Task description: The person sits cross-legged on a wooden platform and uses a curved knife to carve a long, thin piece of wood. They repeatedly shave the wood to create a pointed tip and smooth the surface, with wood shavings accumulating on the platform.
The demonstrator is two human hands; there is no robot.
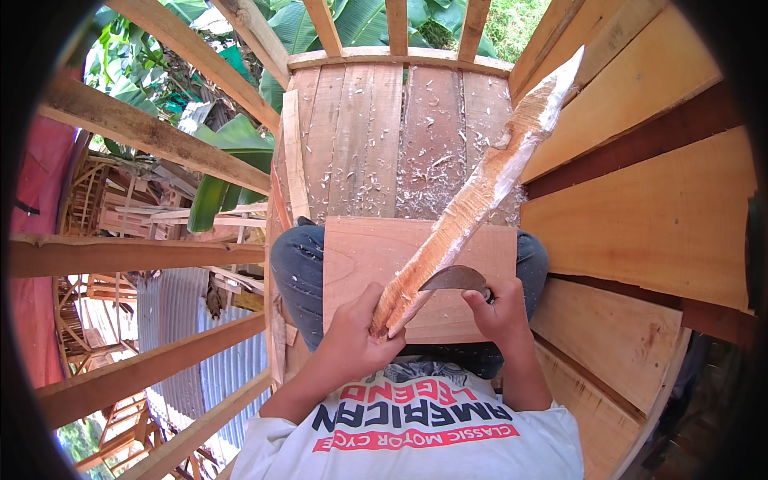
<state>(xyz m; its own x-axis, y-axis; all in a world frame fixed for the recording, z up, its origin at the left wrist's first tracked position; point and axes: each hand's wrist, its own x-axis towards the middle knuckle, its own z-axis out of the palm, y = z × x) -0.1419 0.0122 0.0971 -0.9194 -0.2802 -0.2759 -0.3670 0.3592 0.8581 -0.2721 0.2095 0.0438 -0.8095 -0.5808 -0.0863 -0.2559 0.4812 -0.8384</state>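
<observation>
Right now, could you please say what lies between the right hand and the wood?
In the head view, a curved blade lies between the right hand and wood.

An open-sided wooden platform point(364, 56) (shavings point(442, 160) litter its planks point(384, 108)), railed with timber slats point(144, 255), broad green leaves point(362, 28) outside.

So the long stick point(480, 188) is raw wood, super rough and splintery, while the lap board point(360, 248) looks smooth, matt wood. Curved blade point(456, 278) is dullish metal, shirt point(400, 458) matt cloth, corrugated sheets point(232, 364) ridged metal.
</observation>
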